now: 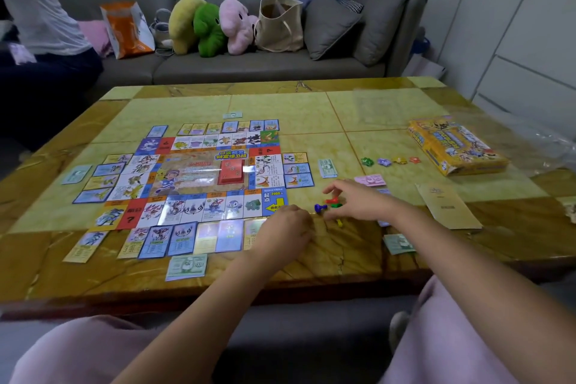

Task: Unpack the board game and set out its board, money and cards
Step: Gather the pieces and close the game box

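1. Board lies flat on the left half of the desk. Cards line all four of its edges.
2. Money notes: one near the front edge, another right of the board.
3. Pawns lie loose off the board's near right corner.
4. Right hand sits over the pawns, thumb and fingers arched round the red and green ones. Cannot tell whether it grips them.
5. Left hand rests at that corner, fingers curled under. Cannot tell if they hold anything.
6. Game box sits far right.

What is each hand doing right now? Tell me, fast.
Left hand: fingers curled under; whether it holds anything cannot be told.
Right hand: pinches the red pawn.
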